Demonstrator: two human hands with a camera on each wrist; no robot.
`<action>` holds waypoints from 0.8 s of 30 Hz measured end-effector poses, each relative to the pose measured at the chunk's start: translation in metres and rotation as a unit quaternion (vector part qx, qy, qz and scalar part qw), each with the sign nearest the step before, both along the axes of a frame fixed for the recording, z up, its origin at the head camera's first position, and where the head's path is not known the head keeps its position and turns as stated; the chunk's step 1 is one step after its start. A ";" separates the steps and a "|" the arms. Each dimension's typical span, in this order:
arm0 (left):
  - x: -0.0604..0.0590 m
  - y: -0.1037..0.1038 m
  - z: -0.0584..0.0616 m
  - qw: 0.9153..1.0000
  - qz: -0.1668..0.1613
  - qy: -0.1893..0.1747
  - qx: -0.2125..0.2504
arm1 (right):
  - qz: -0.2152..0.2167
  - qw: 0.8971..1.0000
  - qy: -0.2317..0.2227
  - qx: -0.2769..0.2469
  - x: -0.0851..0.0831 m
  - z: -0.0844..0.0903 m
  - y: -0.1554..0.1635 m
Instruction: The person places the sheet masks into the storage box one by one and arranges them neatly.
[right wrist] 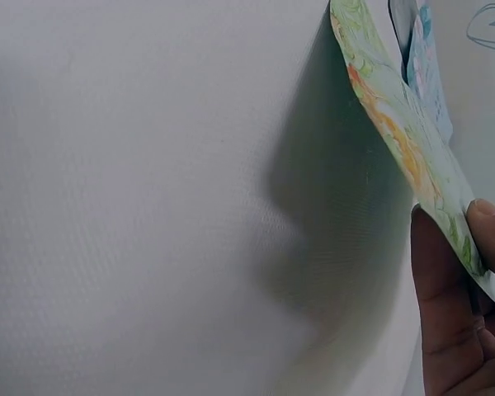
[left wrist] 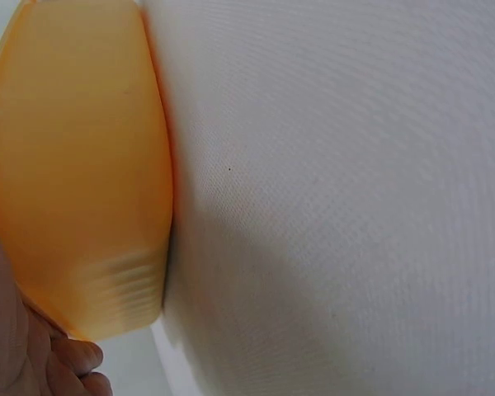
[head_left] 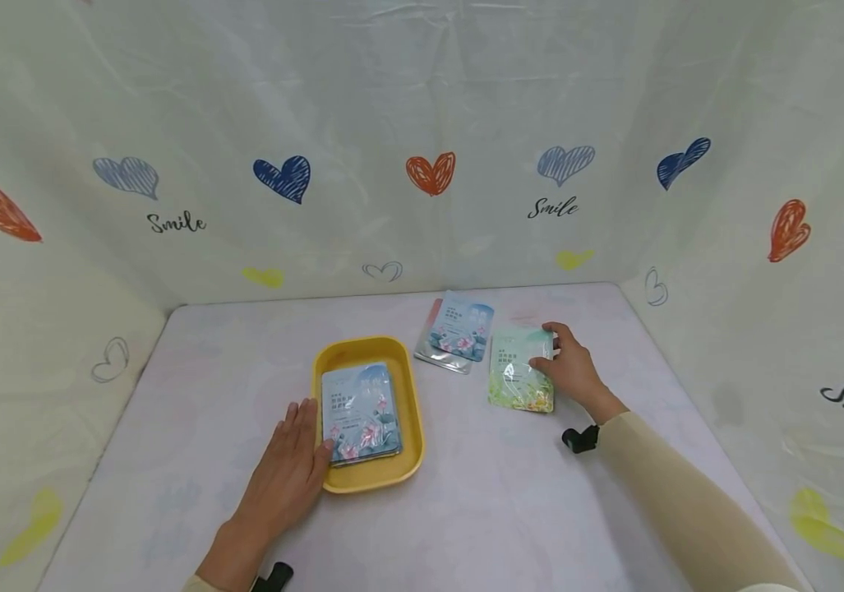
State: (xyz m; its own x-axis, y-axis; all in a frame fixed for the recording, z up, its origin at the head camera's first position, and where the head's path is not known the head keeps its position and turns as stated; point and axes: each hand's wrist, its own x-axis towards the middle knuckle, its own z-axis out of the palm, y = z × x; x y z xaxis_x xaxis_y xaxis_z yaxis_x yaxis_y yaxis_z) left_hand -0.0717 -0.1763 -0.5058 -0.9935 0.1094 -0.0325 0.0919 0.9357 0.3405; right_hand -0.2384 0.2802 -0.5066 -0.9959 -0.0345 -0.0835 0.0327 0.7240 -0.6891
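My left hand [head_left: 287, 464] lies against the left side of a yellow plastic tray [head_left: 412, 444], its fingers straight along the rim. In the left wrist view the outer wall of the tray fills the left part, with fingertips at its lower edge. Blue flat sachets [head_left: 358, 411] printed with pink flowers lie stacked inside the tray. With thumb and fingers my right hand [head_left: 575, 370] pinches the right edge of a green flat sachet [head_left: 514, 370]. The right wrist view shows this sachet tilted, its held edge raised over the table and a shadow beneath.
Behind the tray, to its right, a blue sachet [head_left: 462, 325] overlaps a silver-and-pink sachet [head_left: 425, 349]. These lie just left of the green one. A pale cloth covers the table [head_left: 481, 510], and a curtain [head_left: 362, 99] printed with hearts hangs around its back and sides.
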 end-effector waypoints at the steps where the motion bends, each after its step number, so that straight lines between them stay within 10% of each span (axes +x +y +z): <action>1: 0.000 0.000 0.000 1.000 0.000 -0.001 0.000 | 0.000 1.000 0.000 -0.002 0.000 0.000 0.000; 24: 0.001 0.001 0.002 1.000 0.000 -0.001 -0.005 | -0.014 0.995 -0.003 -0.102 -0.002 0.018 -0.004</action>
State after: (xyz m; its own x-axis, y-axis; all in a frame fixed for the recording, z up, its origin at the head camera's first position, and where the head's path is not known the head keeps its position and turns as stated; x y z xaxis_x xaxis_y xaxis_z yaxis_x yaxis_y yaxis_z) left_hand -0.0711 -0.1751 -0.5035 -0.9933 0.1100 -0.0347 0.0924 0.9393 0.3304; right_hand -0.2402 0.2761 -0.4888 -0.9962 -0.0242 -0.0838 0.0553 0.5678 -0.8213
